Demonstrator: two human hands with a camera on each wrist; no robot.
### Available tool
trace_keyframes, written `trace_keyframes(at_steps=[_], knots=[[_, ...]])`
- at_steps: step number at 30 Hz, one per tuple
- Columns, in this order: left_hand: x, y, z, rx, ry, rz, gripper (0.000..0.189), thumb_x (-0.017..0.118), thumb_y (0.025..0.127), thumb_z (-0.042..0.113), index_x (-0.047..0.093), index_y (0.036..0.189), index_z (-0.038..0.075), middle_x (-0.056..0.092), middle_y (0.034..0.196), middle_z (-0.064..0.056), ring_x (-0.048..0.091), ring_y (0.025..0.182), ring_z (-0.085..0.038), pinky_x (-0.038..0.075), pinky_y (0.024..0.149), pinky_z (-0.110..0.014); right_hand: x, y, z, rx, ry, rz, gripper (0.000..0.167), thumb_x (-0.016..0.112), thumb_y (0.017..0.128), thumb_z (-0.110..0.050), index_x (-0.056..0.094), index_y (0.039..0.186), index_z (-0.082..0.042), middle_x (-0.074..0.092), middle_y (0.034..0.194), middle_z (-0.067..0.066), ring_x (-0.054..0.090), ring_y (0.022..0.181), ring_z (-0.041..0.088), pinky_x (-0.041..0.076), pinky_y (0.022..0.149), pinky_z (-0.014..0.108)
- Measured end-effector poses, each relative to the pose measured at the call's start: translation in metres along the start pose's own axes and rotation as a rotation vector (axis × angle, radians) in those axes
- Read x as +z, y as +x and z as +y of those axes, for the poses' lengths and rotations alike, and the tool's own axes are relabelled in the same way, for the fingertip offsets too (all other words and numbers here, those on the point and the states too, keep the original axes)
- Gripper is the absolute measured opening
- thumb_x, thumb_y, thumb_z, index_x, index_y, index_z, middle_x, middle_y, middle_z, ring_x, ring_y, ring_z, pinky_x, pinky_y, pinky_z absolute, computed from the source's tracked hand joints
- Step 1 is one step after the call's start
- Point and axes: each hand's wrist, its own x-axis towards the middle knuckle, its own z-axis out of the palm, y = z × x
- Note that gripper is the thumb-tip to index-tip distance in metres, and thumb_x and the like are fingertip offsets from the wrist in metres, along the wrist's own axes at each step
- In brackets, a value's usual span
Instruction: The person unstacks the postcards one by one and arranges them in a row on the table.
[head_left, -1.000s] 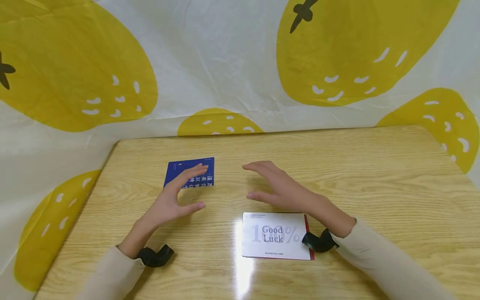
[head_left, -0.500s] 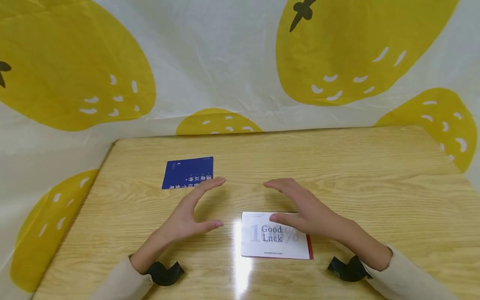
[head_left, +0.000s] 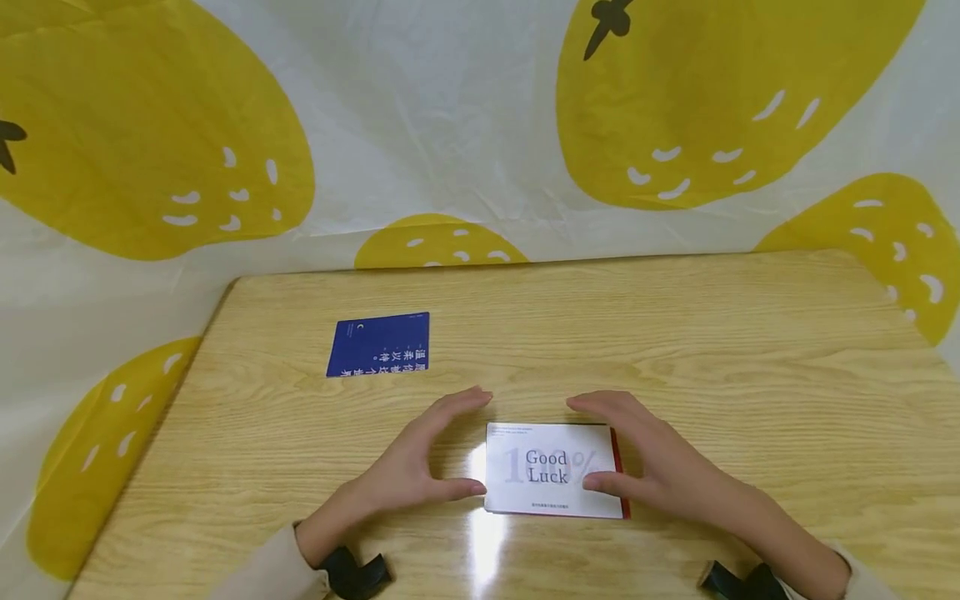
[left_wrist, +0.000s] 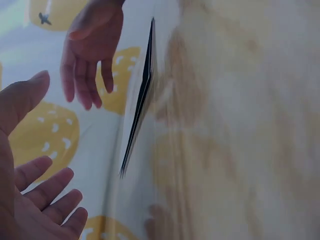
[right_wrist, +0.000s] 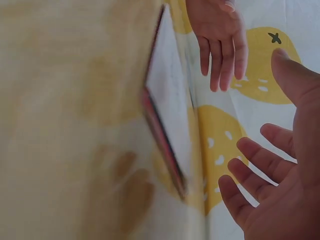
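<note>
While fingers [head_left: 453,406] curve wide apart, empty, card stack [head_left: 551,468] lies flat, white (red-edged).

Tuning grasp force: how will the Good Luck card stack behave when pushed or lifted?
The Good Luck card stack probably slides readily, since the tabletop looks glossy. Its layers may shear apart: a red edge juts past the white top card. Lying flat and thin, it seems unlikely to roll or tip.

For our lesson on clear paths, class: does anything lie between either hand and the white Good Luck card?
Nothing visible does. The left hand and right hand are at either side of the Good Luck card, with only open space between. The blue card lies farther back, leftward, outside both gaps.
</note>
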Motion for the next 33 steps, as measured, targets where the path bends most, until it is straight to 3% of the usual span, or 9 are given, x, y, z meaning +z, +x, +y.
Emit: trace_keyframes(at_steps=[4,10,19,33], knots=[[0.007,0.000,-0.002,0.018,0.021,-0.022,0.090,0.085,0.072,0.027,0.037,0.146,0.011,0.033,0.151,-0.010,0.026,0.140,-0.026,0.025,0.110,-0.054,0.002,-0.011,0.003,-0.014,0.040,0.006,0.077,0.084,0.073,-0.023,0.046,0.138,-0.010,0.046,0.137,0.000,0.042,0.123,0.014,0.028,0.103,0.012],[0.014,-0.005,-0.009,-0.020,0.048,-0.051,0.100,0.088,0.066,0.033,0.035,0.148,0.012,0.030,0.153,-0.006,0.021,0.142,-0.024,0.022,0.112,-0.051,0.007,-0.022,0.011,-0.033,0.037,0.014,0.083,0.086,0.070,-0.032,0.046,0.139,-0.008,0.045,0.138,0.004,0.038,0.127,0.017,0.024,0.106,0.013],[0.020,-0.004,-0.012,0.037,0.234,-0.133,0.107,0.087,0.066,0.041,0.029,0.149,0.007,0.026,0.153,-0.009,0.016,0.143,-0.027,0.024,0.113,-0.043,0.019,-0.037,0.023,-0.056,0.006,0.048,0.093,0.087,0.064,-0.043,0.046,0.139,-0.006,0.042,0.140,0.012,0.033,0.129,0.026,0.020,0.108,0.017],[0.019,-0.005,-0.012,-0.033,0.237,-0.148,0.106,0.087,0.066,0.040,0.028,0.150,0.014,0.026,0.154,-0.008,0.018,0.143,-0.022,0.025,0.113,-0.042,0.022,-0.039,0.026,-0.063,-0.065,0.048,0.089,0.085,0.067,-0.044,0.047,0.139,-0.008,0.043,0.140,0.010,0.035,0.128,0.027,0.020,0.107,0.016]])
